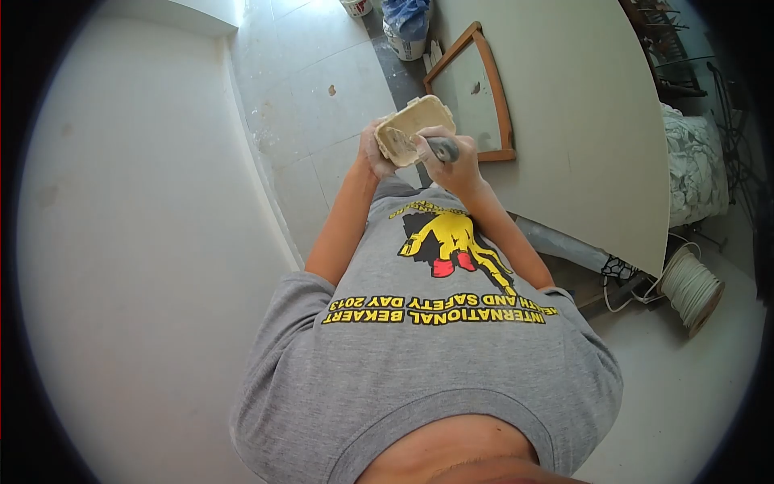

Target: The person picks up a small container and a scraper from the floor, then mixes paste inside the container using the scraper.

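Tub (431, 115), its side in left grip (376, 152), grey handle (443, 149) in right grip (461, 171).

The person wears a grey short-sleeved T-shirt (435, 363) with a round collar (442, 401). Its front carries a yellow cartoon figure (456, 235) with red patches on a black backing, and black-edged yellow lettering (395, 303) including "INTERNATIONAL BEKAERT" and "SAFETY DAY 2013".

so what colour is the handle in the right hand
The handle is dark grey, seen best in the head view.
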{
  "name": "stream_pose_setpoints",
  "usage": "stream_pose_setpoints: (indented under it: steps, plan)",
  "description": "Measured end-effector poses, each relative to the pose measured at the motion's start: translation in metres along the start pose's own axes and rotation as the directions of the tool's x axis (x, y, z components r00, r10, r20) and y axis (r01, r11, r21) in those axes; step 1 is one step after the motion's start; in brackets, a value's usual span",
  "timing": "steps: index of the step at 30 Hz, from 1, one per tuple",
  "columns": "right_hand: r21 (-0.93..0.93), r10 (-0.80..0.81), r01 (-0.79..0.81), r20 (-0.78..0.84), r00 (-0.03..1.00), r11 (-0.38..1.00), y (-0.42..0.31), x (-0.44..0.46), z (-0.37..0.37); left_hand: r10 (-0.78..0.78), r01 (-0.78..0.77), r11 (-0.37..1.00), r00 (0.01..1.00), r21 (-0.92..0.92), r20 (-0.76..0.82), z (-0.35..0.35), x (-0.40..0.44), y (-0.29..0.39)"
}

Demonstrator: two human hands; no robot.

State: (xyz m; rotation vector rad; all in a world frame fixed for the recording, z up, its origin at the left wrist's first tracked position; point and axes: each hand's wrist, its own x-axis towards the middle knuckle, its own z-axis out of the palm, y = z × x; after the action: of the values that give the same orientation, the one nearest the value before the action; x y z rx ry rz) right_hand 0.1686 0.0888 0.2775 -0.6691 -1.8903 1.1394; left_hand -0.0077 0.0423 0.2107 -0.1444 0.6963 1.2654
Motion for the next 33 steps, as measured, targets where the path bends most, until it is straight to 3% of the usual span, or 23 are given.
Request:
stream_pose_setpoints:
  steps: [2, 3, 6, 9, 12, 18, 19, 23, 26, 28, 31, 33]
  plan:
    - [0.002, -0.014, 0.014, 0.005, 1.0, 1.0, -0.001, 0.0, 0.006, -0.012, 0.012, 1.0, 1.0, 0.004, -0.011, 0.004, -0.007, -0.001]
    - [0.013, 0.057, -0.057, 0.034, 0.998, 0.998, -0.004, 0.001, 0.006, -0.032, 0.032, 0.999, 0.999, 0.003, -0.013, 0.006, -0.009, 0.0]
    - [-0.006, -0.092, 0.092, 0.016, 0.996, 0.996, -0.006, 0.007, 0.007, 0.01, -0.009, 1.0, 1.0, -0.028, 0.025, 0.004, 0.002, 0.006]
    - [-0.034, -0.05, 0.052, 0.062, 0.997, 0.998, -0.005, 0.012, 0.012, -0.011, 0.011, 1.0, 1.0, -0.001, 0.007, 0.001, -0.004, 0.005]
    - [-0.051, -0.139, 0.139, 0.007, 0.99, 0.989, -0.006, 0.018, 0.017, -0.03, 0.031, 0.999, 0.998, -0.011, 0.064, 0.005, -0.002, 0.014]
    - [-0.078, -0.069, 0.067, -0.024, 0.997, 0.995, -0.001, 0.022, 0.023, -0.024, 0.029, 0.999, 0.994, -0.046, 0.105, -0.006, -0.005, 0.013]
    - [-0.053, 0.027, -0.027, 0.011, 1.0, 0.998, -0.001, 0.02, 0.022, -0.024, 0.029, 0.998, 0.995, -0.055, 0.092, -0.002, -0.011, 0.011]
    - [0.005, 0.01, -0.009, -0.129, 0.992, 1.0, -0.007, 0.014, 0.021, -0.029, 0.044, 0.994, 0.989, -0.1, 0.148, -0.003, -0.008, 0.017]
    - [-0.038, 0.054, -0.059, -0.11, 0.992, 0.998, -0.011, 0.008, 0.015, -0.054, 0.054, 0.999, 0.994, 0.003, 0.093, 0.014, -0.014, 0.02]
    - [-0.024, 0.09, -0.094, -0.122, 0.988, 0.995, -0.017, 0.002, 0.011, -0.085, 0.086, 0.996, 0.979, 0.006, 0.186, 0.001, 0.003, 0.025]
    - [-0.11, -0.028, 0.01, -0.163, 0.986, 0.994, -0.015, 0.0, 0.008, -0.144, 0.142, 0.99, 0.97, 0.024, 0.197, -0.006, 0.014, 0.019]
    - [-0.15, -0.032, -0.001, -0.214, 0.976, 0.989, -0.018, 0.0, 0.005, -0.178, 0.174, 0.984, 0.965, 0.039, 0.193, 0.006, 0.02, 0.021]
